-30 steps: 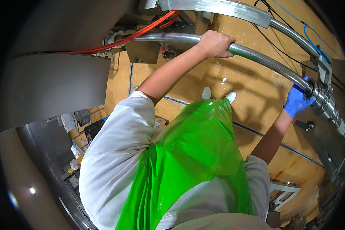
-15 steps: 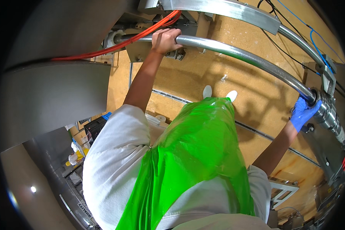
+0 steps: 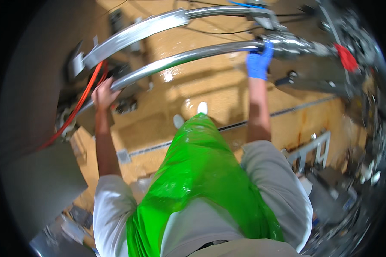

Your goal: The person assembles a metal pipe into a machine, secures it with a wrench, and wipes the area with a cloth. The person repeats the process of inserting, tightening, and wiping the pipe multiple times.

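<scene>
A long shiny metal pipe (image 3: 188, 56) runs across in front of me, bent by the lens. My bare left hand (image 3: 104, 94) is closed around it toward its left end. At the other end, where the pipe meets a stepped metal fitting (image 3: 287, 44), my right hand (image 3: 260, 62) in a blue glove is wrapped round the pipe. Its fingertips are partly hidden and blurred. Beyond the pipe lies a second metal bar with a broad flat section (image 3: 137, 40), joined to the fitting side by a bracket (image 3: 263, 18).
An orange hose (image 3: 88, 91) hangs by my left hand, near a large grey metal panel (image 3: 47, 184). Black cables (image 3: 218, 32) trail over the tan floor (image 3: 188, 90). A red cloth-like piece (image 3: 346, 58) sits right of the fitting. A grey metal frame (image 3: 311, 150) stands lower right.
The view has swung to the right, so the pipe, fitting and both hands appear further left. Both hands keep their hold on the pipe.
</scene>
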Available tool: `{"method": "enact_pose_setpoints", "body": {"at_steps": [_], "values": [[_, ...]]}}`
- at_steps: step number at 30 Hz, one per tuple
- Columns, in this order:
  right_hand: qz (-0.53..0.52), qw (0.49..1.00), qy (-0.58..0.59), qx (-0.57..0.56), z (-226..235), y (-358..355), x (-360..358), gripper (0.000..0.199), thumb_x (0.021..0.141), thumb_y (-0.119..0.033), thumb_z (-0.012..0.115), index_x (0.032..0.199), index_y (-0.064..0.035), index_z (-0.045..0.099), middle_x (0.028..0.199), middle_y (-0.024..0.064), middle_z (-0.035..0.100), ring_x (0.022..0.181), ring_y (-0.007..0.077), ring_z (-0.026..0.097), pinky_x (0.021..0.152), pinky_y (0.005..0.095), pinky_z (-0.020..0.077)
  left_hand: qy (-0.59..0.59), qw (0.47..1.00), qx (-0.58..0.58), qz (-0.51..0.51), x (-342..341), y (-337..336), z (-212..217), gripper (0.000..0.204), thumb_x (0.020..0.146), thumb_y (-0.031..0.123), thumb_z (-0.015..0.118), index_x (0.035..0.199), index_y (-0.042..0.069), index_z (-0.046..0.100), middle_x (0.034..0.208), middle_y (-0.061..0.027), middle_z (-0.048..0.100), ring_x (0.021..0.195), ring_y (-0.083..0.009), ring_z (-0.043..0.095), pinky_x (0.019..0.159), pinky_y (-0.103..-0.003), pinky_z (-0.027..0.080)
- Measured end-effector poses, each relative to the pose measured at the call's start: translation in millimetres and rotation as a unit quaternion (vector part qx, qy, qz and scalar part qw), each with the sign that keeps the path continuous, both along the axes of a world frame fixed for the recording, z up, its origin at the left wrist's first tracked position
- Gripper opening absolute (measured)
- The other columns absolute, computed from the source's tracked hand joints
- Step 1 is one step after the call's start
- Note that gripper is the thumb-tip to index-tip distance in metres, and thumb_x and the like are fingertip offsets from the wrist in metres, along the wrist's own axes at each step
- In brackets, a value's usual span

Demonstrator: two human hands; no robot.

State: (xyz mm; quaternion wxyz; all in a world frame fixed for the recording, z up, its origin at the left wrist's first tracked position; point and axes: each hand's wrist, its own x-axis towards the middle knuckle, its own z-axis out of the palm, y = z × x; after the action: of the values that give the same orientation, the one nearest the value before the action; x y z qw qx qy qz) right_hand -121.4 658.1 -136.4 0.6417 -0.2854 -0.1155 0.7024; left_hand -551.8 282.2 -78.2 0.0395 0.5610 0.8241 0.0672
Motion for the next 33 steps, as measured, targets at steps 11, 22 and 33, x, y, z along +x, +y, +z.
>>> {"method": "enact_pose_setpoints", "body": {"at_steps": [11,22,33], "values": [[0.250,0.934,-0.233,-0.108,43,-66,104,0.046,0.087,-0.049,0.073,0.110,-0.0100,0.062,0.107,0.0080,0.064,0.097,0.0240,0.065,0.080,0.0373,0.0552,-0.009,0.995,0.074,-0.073,102,79,22,0.052,0.072,0.041,0.082,0.110,0.012,0.062,0.099,-0.0098,0.066,0.091,-0.0339,0.065,0.073,-0.045,0.053],[-0.051,0.906,-0.409,-0.096,97,67,469,0.026,0.086,-0.033,0.076,0.097,-0.0117,0.066,0.080,0.0012,0.061,0.068,0.0142,0.063,0.056,0.0265,0.0538,0.097,0.995,-0.009,0.012,92,97,-19,0.068,0.068,0.038,0.085,0.127,0.011,0.064,0.110,-0.0137,0.071,0.093,-0.0333,0.069,0.077,-0.044,0.055],[-0.219,0.424,-0.847,-0.232,138,299,621,0.063,0.076,-0.037,0.078,0.123,-0.0019,0.056,0.124,0.0218,0.052,0.117,0.0378,0.057,0.091,0.0462,0.0536,0.156,0.982,0.053,-0.091,70,103,-26,0.056,0.068,0.056,0.076,0.104,0.013,0.075,0.090,-0.0148,0.074,0.077,-0.0380,0.070,0.069,-0.048,0.055]]}}
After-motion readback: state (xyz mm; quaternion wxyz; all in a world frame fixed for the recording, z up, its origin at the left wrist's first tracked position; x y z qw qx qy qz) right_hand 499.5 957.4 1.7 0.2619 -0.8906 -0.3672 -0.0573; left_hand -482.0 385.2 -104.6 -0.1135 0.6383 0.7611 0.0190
